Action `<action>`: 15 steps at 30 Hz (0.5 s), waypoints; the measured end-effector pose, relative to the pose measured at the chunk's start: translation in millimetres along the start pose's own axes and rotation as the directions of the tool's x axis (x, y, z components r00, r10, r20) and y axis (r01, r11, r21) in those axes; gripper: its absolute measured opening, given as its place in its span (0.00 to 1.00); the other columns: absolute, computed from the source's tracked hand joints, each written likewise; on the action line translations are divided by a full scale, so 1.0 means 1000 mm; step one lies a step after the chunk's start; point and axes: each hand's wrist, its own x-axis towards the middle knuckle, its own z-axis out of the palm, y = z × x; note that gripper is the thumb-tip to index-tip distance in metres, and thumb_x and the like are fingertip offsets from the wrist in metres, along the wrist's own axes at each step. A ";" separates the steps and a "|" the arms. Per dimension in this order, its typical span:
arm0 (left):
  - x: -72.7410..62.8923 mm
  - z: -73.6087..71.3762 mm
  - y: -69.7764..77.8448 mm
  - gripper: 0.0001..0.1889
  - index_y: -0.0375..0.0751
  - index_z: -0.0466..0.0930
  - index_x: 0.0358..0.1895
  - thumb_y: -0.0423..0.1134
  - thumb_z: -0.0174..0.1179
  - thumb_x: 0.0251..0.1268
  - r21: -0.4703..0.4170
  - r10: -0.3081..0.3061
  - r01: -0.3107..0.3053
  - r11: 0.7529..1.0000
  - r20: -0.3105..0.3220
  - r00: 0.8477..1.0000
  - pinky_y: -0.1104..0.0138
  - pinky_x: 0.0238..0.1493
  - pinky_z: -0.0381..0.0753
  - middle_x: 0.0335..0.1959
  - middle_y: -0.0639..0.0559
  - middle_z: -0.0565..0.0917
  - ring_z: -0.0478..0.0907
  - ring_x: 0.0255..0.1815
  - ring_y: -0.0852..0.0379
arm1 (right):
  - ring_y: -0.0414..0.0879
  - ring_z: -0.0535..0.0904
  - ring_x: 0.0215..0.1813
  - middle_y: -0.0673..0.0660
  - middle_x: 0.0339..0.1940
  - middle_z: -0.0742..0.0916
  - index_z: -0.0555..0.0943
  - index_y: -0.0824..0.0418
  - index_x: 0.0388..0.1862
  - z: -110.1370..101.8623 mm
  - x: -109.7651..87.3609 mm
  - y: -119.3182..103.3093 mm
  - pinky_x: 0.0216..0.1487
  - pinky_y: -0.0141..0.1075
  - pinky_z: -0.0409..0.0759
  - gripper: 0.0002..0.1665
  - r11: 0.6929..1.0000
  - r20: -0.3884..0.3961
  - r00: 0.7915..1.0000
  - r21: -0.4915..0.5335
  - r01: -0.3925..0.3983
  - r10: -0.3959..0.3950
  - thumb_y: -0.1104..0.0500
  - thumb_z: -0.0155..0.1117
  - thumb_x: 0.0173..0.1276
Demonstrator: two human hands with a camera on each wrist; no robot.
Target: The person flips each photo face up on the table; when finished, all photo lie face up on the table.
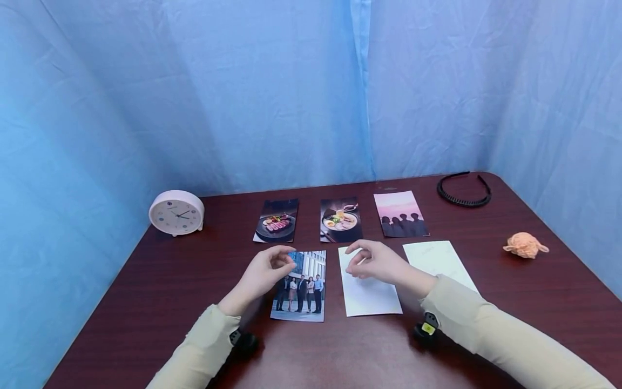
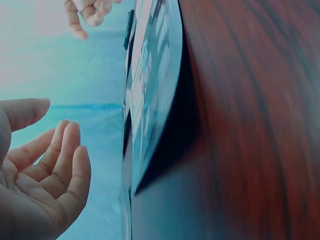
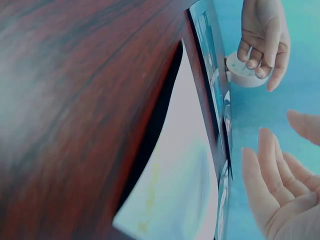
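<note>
Over the upper left corner of a photo of a group in front of a building (image 1: pixel 302 286) hovers my left hand (image 1: pixel 266 271), fingers loosely bent and nothing between them. My right hand (image 1: pixel 376 262) hangs above a blank white card (image 1: pixel 371 297), its thumb and fingers apart and holding nothing. Both hands stay off the table in the wrist views, where the group photo (image 2: pixel 157 75) and the white card (image 3: pixel 175 175) curl up at their edges. A second white card (image 1: pixel 437 262) lies to the right, partly hidden by the right forearm.
Behind lie a steak photo (image 1: pixel 276 221), a ramen photo (image 1: pixel 341 220) and a silhouette photo (image 1: pixel 401 214) in a row. A white clock (image 1: pixel 176 213) stands at the left. A black headband (image 1: pixel 464 201) and an orange yarn ball (image 1: pixel 525 245) are at the right. Blue curtains (image 1: pixel 291 97) surround the table.
</note>
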 end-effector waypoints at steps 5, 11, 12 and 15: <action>-0.001 0.011 0.012 0.21 0.40 0.75 0.58 0.35 0.62 0.61 0.025 0.071 -0.072 0.997 0.057 0.996 0.60 0.46 0.80 0.39 0.50 0.81 0.80 0.41 0.56 | 0.46 0.83 0.40 0.52 0.35 0.85 0.74 0.65 0.54 -0.007 -0.005 0.003 0.37 0.36 0.79 0.26 0.989 -0.004 0.997 -0.128 0.077 -0.078 0.58 0.69 0.59; -0.001 0.022 0.025 0.25 0.36 0.70 0.63 0.36 0.61 0.63 0.062 0.154 -0.165 0.984 0.159 0.975 0.55 0.53 0.78 0.47 0.44 0.78 0.78 0.49 0.49 | 0.46 0.82 0.41 0.53 0.37 0.85 0.76 0.65 0.53 -0.013 -0.009 0.009 0.39 0.36 0.80 0.24 0.965 -0.025 0.991 -0.230 0.124 -0.134 0.59 0.69 0.59; -0.001 0.024 0.027 0.25 0.36 0.70 0.63 0.36 0.62 0.63 0.069 0.165 -0.179 0.982 0.174 0.971 0.54 0.53 0.77 0.48 0.43 0.78 0.77 0.50 0.49 | 0.47 0.82 0.41 0.54 0.37 0.85 0.75 0.65 0.53 -0.014 -0.009 0.011 0.39 0.36 0.81 0.24 0.962 -0.021 0.990 -0.240 0.132 -0.141 0.59 0.69 0.59; 0.001 0.029 0.031 0.27 0.34 0.68 0.64 0.38 0.62 0.63 0.090 0.182 -0.205 0.975 0.210 0.961 0.55 0.54 0.77 0.51 0.41 0.77 0.77 0.51 0.48 | 0.48 0.81 0.44 0.57 0.40 0.85 0.75 0.66 0.53 -0.017 -0.010 0.015 0.44 0.40 0.82 0.24 0.952 -0.009 0.988 -0.269 0.146 -0.154 0.58 0.69 0.59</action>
